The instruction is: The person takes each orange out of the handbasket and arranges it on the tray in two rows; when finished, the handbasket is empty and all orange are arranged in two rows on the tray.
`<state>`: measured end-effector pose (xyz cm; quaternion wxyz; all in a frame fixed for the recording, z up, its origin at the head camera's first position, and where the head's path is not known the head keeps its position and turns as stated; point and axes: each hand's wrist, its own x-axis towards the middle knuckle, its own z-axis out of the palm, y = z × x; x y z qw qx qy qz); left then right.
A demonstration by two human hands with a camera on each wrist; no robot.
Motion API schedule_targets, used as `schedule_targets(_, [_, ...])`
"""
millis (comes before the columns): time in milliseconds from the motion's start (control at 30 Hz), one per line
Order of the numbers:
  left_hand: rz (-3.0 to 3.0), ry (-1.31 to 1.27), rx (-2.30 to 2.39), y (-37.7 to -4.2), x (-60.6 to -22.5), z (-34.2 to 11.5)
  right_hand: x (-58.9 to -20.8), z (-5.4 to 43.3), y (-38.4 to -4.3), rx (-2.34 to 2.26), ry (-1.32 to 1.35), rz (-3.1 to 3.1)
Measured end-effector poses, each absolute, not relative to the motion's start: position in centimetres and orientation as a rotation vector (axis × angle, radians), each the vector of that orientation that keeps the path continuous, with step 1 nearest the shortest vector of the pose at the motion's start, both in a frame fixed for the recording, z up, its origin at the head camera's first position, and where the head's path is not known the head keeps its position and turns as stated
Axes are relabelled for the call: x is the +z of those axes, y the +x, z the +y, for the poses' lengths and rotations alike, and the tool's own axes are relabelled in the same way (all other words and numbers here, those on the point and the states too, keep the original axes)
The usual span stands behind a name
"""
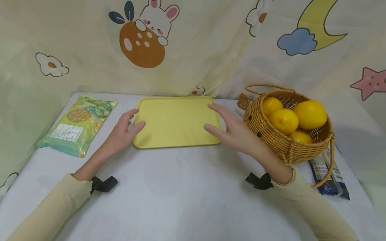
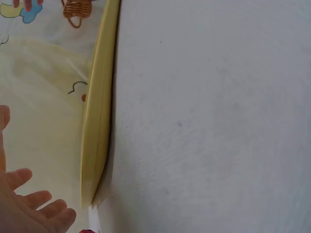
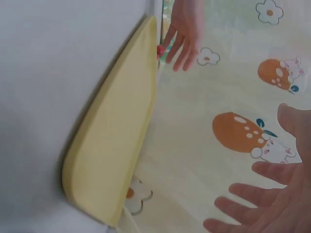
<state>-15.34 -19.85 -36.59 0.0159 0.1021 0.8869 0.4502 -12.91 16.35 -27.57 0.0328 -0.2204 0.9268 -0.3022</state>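
A pale yellow rectangular tray (image 1: 178, 122) lies flat on the white table with nothing on it. My left hand (image 1: 123, 129) hovers by its left end, fingers spread and thumb reaching over the rim. Over the right end is my right hand (image 1: 233, 130), its thumb and fingers apart and pointing inward. Neither hand holds anything. In the left wrist view the tray's side (image 2: 99, 107) appears edge-on, with the left hand's fingers (image 2: 39, 199) loosely extended. The right wrist view shows the tray (image 3: 114, 126) along its length and the right hand's spread fingers (image 3: 257, 196).
A wicker basket (image 1: 268, 137) with several yellow lemons (image 1: 283, 121) stands at the right, close to my right forearm. Dark packets (image 1: 328, 174) lie partly beneath its handle. At the left is a green and yellow bag (image 1: 76, 125). A patterned cloth (image 1: 205, 43) hangs behind the table.
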Motion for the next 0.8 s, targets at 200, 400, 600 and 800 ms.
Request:
schedule_targets(200, [2.802,0.233,1.386,-15.3,-37.2,-19.6,-25.4,19.7,-12.5,-0.988,-0.788,2.910])
schedule_targets(400, [2.773,0.150,1.471,-15.4,-37.7,-19.5,-23.4,24.3,-14.1,-1.119,-0.640,2.864])
schedule_targets(600, [2.708,0.103,1.500,-15.5,-37.8,-19.5,-22.2,28.7,-15.7,-1.143,-0.442,2.799])
schedule_targets(800, [2.646,0.049,1.526,-15.7,-38.0,-19.4,-22.3,31.5,-16.7,-0.937,-0.340,2.854])
